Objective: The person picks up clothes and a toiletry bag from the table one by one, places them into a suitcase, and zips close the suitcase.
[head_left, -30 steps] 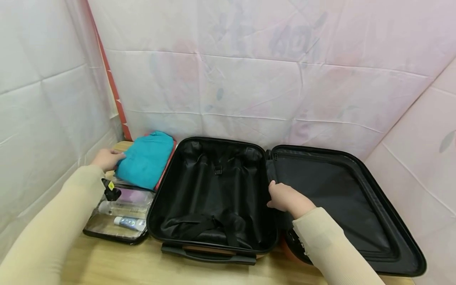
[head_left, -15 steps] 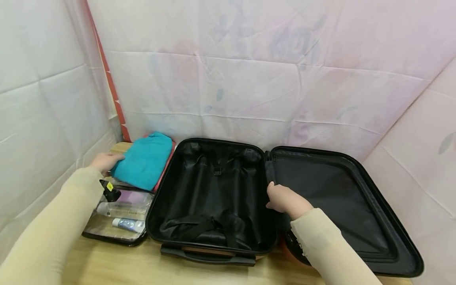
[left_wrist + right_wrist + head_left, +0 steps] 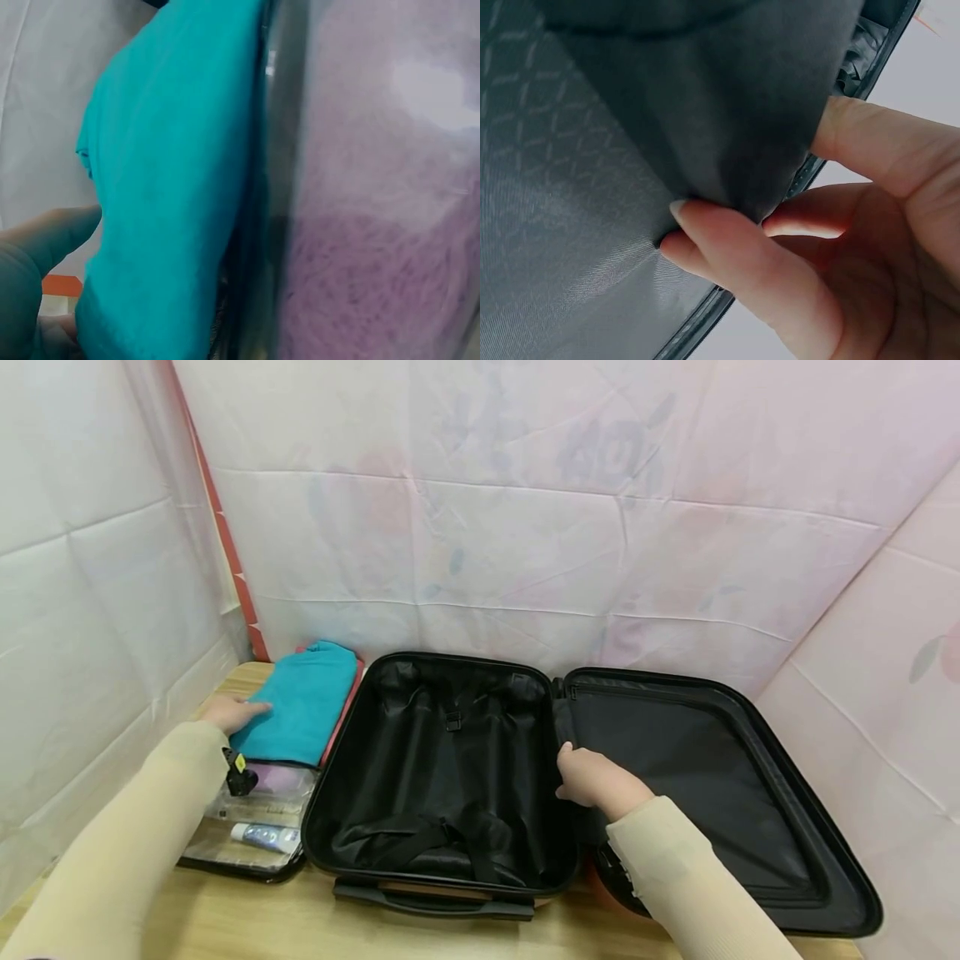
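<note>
A folded teal cloth (image 3: 300,702) lies flat over a red cloth (image 3: 347,706), left of an open black suitcase (image 3: 442,760). My left hand (image 3: 234,714) is at the teal cloth's left edge, one finger straight over it; in the left wrist view a straight finger (image 3: 64,229) touches the cloth's side. My right hand (image 3: 596,781) is at the suitcase's hinge side. In the right wrist view, its thumb and fingers pinch the dark fabric lining (image 3: 727,112) there. The part under the fingertips is hidden.
A clear pouch (image 3: 202,864) with black trim holds a toothpaste tube (image 3: 266,837) and a purple item (image 3: 277,779). The suitcase lid (image 3: 697,777) lies open to the right. Its handle (image 3: 435,906) faces the wooden table's (image 3: 360,943) front. White sheets (image 3: 525,527) stand behind.
The teal cloth has settled flatter and slightly nearer. My left hand has shifted nearer with it and now has a finger straight over the cloth. The right hand stays on the lining.
</note>
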`<state>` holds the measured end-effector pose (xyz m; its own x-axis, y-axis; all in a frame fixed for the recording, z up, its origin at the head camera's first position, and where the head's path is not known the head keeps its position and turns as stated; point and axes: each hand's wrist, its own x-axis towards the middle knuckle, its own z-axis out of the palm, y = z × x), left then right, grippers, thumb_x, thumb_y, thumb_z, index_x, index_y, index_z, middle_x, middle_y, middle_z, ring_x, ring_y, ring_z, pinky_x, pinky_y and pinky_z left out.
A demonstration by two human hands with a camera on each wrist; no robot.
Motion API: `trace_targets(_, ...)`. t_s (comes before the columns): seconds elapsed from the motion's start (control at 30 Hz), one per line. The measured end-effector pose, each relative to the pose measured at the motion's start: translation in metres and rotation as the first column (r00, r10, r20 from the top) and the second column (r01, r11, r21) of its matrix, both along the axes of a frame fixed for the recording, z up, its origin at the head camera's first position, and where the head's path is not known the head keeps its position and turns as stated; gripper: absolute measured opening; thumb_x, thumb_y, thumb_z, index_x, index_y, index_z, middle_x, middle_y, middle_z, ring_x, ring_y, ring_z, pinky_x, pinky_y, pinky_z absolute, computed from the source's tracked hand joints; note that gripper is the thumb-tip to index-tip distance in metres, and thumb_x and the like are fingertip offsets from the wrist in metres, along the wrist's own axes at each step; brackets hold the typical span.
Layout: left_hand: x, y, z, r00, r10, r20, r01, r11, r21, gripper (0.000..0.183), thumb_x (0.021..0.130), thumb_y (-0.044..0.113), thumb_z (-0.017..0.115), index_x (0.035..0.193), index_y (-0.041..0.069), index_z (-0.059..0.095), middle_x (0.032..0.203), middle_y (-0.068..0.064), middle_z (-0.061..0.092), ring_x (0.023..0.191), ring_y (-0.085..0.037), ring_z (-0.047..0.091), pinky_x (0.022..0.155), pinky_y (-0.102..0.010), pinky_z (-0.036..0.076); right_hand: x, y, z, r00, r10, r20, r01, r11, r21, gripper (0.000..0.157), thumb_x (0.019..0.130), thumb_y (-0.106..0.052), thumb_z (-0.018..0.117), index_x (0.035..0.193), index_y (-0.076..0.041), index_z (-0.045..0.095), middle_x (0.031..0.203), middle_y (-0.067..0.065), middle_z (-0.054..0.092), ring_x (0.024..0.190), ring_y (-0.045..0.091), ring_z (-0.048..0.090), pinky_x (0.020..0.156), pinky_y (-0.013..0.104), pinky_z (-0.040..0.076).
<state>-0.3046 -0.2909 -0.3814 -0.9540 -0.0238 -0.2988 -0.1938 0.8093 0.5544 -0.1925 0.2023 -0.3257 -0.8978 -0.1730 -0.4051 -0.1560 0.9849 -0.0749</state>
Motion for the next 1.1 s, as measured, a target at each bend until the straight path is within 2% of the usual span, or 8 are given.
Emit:
trace_targets(0.1, -0.003, 0.000, -0.005, 1.000, 0.009, -0.025, -0.008, 1.000, 0.005, 0.085, 0.081, 0.050, 0.041, 0.121, -0.022, 0.022, 0.119, -0.040, 0.023, 0.106, -0.049, 0.027, 0.084, -0.051, 0.030, 0.001, -0.001, 0.001, 1.000, 0.000, -0.002, 0.000, 1.000, 0.000, 0.068, 0.079, -0.015, 0.059, 0.126, 0.015, 0.020, 0.107, 0.026, 0.049, 0.088, 0.032, 0.053, 0.072, 0.039, 0.042)
trace_targets(0.17, -0.004, 0.001, -0.008, 0.998, 0.027, -0.054, -0.027, 1.000, -0.008, 0.076, 0.081, 0.046, 0.045, 0.116, -0.020, 0.032, 0.108, -0.039, 0.034, 0.098, -0.048, 0.036, 0.078, -0.049, 0.035, 0.001, -0.002, 0.002, 1.000, -0.002, 0.001, 0.002, 1.000, 0.000, 0.068, 0.079, -0.015, 0.059, 0.126, 0.016, 0.020, 0.106, 0.026, 0.049, 0.088, 0.031, 0.053, 0.072, 0.039, 0.042)
trace_targets(0.3, -0.002, 0.005, -0.011, 0.994, 0.022, -0.104, -0.026, 0.999, -0.039, 0.065, 0.080, 0.038, 0.051, 0.108, -0.020, 0.041, 0.102, -0.038, 0.041, 0.090, -0.045, 0.043, 0.071, -0.046, 0.039, 0.002, -0.002, 0.002, 1.000, -0.004, 0.007, 0.004, 1.000, 0.003, 0.068, 0.080, -0.015, 0.058, 0.126, 0.016, 0.020, 0.107, 0.026, 0.049, 0.088, 0.032, 0.053, 0.073, 0.040, 0.042)
trace_targets(0.37, -0.001, 0.008, -0.010, 0.996, 0.012, -0.091, -0.015, 0.999, -0.038, 0.062, 0.080, 0.035, 0.051, 0.108, -0.020, 0.041, 0.103, -0.038, 0.041, 0.090, -0.045, 0.043, 0.071, -0.046, 0.040, 0.003, -0.002, 0.002, 1.000, -0.006, 0.008, 0.006, 1.000, 0.004, 0.067, 0.080, -0.015, 0.058, 0.126, 0.016, 0.020, 0.108, 0.026, 0.049, 0.089, 0.032, 0.052, 0.074, 0.040, 0.041)
trace_targets(0.4, -0.001, 0.009, -0.009, 0.997, -0.005, -0.078, 0.002, 0.999, -0.040, 0.066, 0.080, 0.034, 0.050, 0.113, -0.022, 0.036, 0.111, -0.039, 0.035, 0.095, -0.047, 0.040, 0.074, -0.048, 0.038, 0.003, -0.002, 0.002, 1.000, -0.009, 0.007, 0.009, 1.000, 0.003, 0.067, 0.080, -0.015, 0.058, 0.126, 0.016, 0.021, 0.108, 0.026, 0.049, 0.089, 0.032, 0.052, 0.075, 0.041, 0.041)
trace_targets(0.6, -0.001, 0.013, -0.002, 0.998, -0.058, 0.038, 0.061, 0.996, -0.067, 0.068, 0.084, 0.033, 0.040, 0.117, -0.025, 0.025, 0.114, -0.042, 0.028, 0.102, -0.049, 0.034, 0.080, -0.049, 0.034, 0.004, -0.002, 0.003, 1.000, -0.007, 0.006, 0.007, 1.000, -0.002, 0.067, 0.079, -0.015, 0.059, 0.126, 0.015, 0.021, 0.107, 0.026, 0.049, 0.089, 0.032, 0.053, 0.076, 0.041, 0.041)
trace_targets(0.83, -0.007, 0.009, -0.007, 0.994, -0.111, 0.006, 0.111, 0.989, -0.101, 0.054, 0.083, 0.021, 0.045, 0.108, -0.025, 0.036, 0.107, -0.041, 0.037, 0.095, -0.048, 0.041, 0.074, -0.047, 0.039, 0.004, -0.003, 0.003, 1.000, -0.012, 0.001, 0.012, 1.000, 0.008, 0.067, 0.079, -0.015, 0.059, 0.126, 0.015, 0.022, 0.100, 0.023, 0.053, 0.081, 0.028, 0.055, 0.072, 0.039, 0.042)
trace_targets(1.1, -0.012, -0.001, -0.008, 0.984, -0.180, -0.014, 0.177, 0.977, -0.119, 0.063, 0.085, 0.027, 0.044, 0.119, -0.023, 0.025, 0.117, -0.041, 0.026, 0.104, -0.052, 0.029, 0.083, -0.051, 0.031, 0.002, -0.003, 0.002, 1.000, -0.014, -0.004, 0.014, 1.000, 0.014, 0.068, 0.079, -0.016, 0.059, 0.126, 0.015, 0.021, 0.101, 0.023, 0.053, 0.083, 0.029, 0.055, 0.073, 0.040, 0.042)
